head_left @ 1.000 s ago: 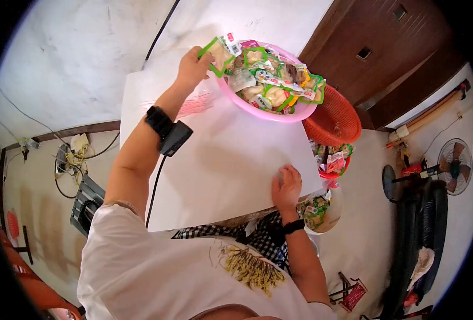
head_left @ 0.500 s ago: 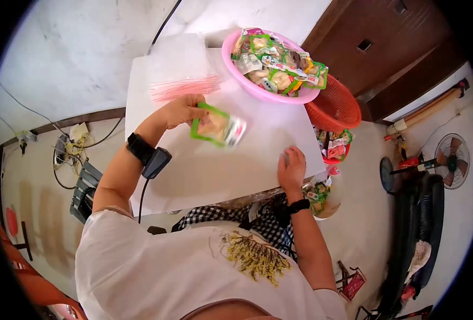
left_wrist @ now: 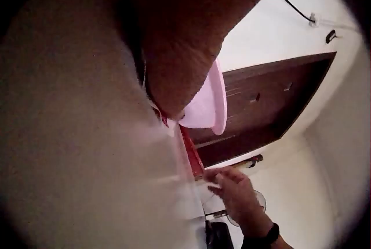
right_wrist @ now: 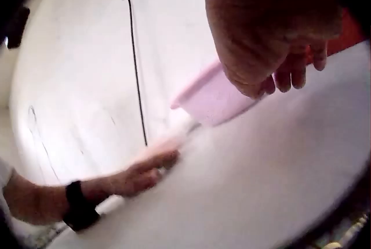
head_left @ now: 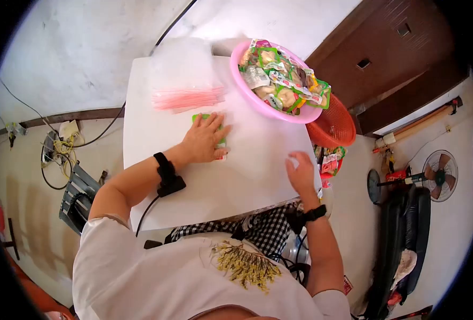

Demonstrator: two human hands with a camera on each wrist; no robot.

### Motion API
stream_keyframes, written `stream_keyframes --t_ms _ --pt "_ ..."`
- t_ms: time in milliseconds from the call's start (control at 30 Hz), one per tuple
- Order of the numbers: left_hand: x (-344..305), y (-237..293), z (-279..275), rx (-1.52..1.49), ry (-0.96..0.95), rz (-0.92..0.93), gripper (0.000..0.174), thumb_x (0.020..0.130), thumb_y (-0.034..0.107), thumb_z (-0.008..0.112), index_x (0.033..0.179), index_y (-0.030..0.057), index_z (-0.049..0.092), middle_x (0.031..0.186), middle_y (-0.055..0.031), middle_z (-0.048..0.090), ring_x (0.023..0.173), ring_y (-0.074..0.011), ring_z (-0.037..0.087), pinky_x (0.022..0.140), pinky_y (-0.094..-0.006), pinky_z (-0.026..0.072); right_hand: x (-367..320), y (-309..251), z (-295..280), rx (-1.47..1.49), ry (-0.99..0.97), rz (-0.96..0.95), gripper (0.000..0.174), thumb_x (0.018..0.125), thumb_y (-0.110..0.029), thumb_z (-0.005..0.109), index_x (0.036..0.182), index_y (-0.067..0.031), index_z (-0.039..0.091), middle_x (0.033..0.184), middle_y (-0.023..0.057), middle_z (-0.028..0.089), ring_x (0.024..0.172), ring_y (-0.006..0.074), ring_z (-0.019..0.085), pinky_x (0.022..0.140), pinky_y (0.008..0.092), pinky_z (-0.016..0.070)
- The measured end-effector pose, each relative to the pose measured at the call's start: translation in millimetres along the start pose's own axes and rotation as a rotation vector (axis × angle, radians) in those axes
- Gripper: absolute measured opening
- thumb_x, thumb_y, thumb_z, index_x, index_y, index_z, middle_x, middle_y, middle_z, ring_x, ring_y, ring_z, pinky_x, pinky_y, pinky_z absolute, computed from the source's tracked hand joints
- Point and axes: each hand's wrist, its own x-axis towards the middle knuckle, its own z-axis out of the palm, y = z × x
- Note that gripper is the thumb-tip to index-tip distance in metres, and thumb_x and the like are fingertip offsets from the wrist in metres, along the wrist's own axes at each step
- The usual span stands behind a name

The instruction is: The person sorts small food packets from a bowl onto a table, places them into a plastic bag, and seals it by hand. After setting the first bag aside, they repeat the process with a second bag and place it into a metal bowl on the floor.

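Note:
My left hand (head_left: 205,140) lies spread flat on a green-edged food packet (head_left: 196,117) on the white table (head_left: 247,181), covering most of it. A bit of the packet's red and white end shows near the thumb. Over the table's right side, my right hand (head_left: 302,173) holds nothing, its fingers loosely bent. Beyond the left hand lies a stack of clear plastic bags (head_left: 188,100) with pink edges. A pink basin (head_left: 279,114), heaped with similar packets (head_left: 287,96), stands at the table's far right corner.
An orange-red basket (head_left: 336,125) stands beyond the table's right edge, with more packets (head_left: 330,160) in a container below it. A fan (head_left: 439,176) and a black couch (head_left: 404,245) are farther right. Cables and a dark plastic stool (head_left: 81,194) are at left.
My left hand carried the packet from beside the basin back toward me, laid it on the table and flattened over it. My right hand has shifted slightly right.

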Motion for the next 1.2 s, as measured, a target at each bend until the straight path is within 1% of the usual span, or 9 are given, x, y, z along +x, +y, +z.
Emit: stream_keyframes --t_ms 267,433,533,633,767,833,933,1067,1200 --pt "2.1 -6.3 -2.4 -0.102 -0.034 0.044 0.071 0.08 0.047 0.064 0.139 0.0119 0.046 0.147 -0.0214 0.035 0.138 -0.0384 0.03 0.112 -0.058 0.0188 188.3 -84.8 -0.4 0.218 0.111 -0.321 0.021 0.084 -0.015 0.063 0.101 -0.002 0.064 0.091 0.0148 0.065 0.09 0.0304 0.062 0.081 0.0381 0.0482" --pt "0.4 -6.1 0.9 -0.163 0.032 0.027 0.067 0.078 0.045 0.066 0.133 0.011 0.052 0.146 -0.0198 0.037 0.138 -0.0365 0.031 0.112 -0.0571 0.0203 276.3 -99.5 61.8 0.349 -0.127 -0.154 0.029 0.087 -0.021 0.059 0.107 -0.0009 0.065 0.1 0.0165 0.067 0.095 0.0284 0.064 0.084 0.0356 0.0487" --pt "0.7 -6.6 -3.8 -0.174 0.022 0.018 0.066 0.077 0.044 0.068 0.132 0.0109 0.053 0.145 -0.0193 0.038 0.138 -0.0362 0.032 0.112 -0.0567 0.0211 312.8 -84.8 97.3 0.282 -0.259 0.044 0.029 0.089 -0.021 0.059 0.11 -0.0002 0.061 0.096 0.0079 0.066 0.082 0.0173 0.061 0.07 0.0314 0.0485" --pt "1.7 -8.0 -2.4 -0.174 0.02 0.018 0.065 0.076 0.044 0.068 0.131 0.0108 0.054 0.145 -0.0187 0.039 0.138 -0.0358 0.032 0.112 -0.0565 0.0218 333.5 -68.2 111.4 0.259 -0.415 0.133 0.022 0.09 -0.017 0.059 0.101 0.0015 0.059 0.09 0.0053 0.062 0.082 0.0174 0.059 0.067 0.0326 0.0475" --pt "0.5 -6.5 -6.2 -0.165 0.015 0.007 0.067 0.077 0.043 0.068 0.132 0.0088 0.052 0.145 -0.0181 0.04 0.138 -0.034 0.032 0.113 -0.0543 0.0226 330.2 -52.9 84.4 0.02 -0.458 -0.386 0.021 0.085 -0.011 0.064 0.1 0.0015 0.055 0.09 0.0093 0.059 0.084 0.0238 0.06 0.071 0.0335 0.0488" --pt "0.8 -5.6 -5.1 -0.15 0.01 -0.005 0.069 0.078 0.044 0.066 0.134 0.0068 0.05 0.146 -0.0183 0.039 0.139 -0.0329 0.031 0.113 -0.0528 0.0216 326.7 -43.7 73.3 -0.366 -0.359 -0.645 0.028 0.082 -0.009 0.067 0.105 0.0005 0.055 0.093 0.0136 0.06 0.084 0.0276 0.059 0.074 0.0341 0.0497" --pt "0.3 -5.1 -0.5 -0.139 0.021 -0.027 0.074 0.08 0.045 0.063 0.138 0.0044 0.044 0.147 -0.0186 0.038 0.14 -0.0316 0.03 0.115 -0.051 0.0197 308.5 -38.9 59.1 0.114 -0.431 -0.323 0.03 0.086 -0.013 0.065 0.113 -0.0019 0.056 0.104 0.0098 0.058 0.097 0.0236 0.056 0.081 0.0359 0.049" --pt "0.7 -4.4 2.1 -0.136 0.039 -0.028 0.077 0.078 0.043 0.067 0.139 0.0038 0.042 0.147 -0.0184 0.038 0.139 -0.031 0.032 0.115 -0.0502 0.0202 276.9 -51.7 43.0 1.034 -0.409 0.356 0.028 0.092 -0.019 0.058 0.114 -0.0016 0.059 0.117 0.0073 0.053 0.11 0.0216 0.051 0.09 0.0372 0.0466" --pt "2.1 -4.2 3.5 -0.108 0.02 -0.034 0.078 0.077 0.043 0.067 0.138 0.0026 0.043 0.147 -0.0185 0.038 0.139 -0.0318 0.032 0.115 -0.0511 0.0201 253.4 -54.9 31.6 1.024 -0.342 0.303 0.031 0.095 -0.02 0.054 0.119 -0.0009 0.059 0.117 0.0079 0.055 0.108 0.0194 0.052 0.09 0.0337 0.0464"
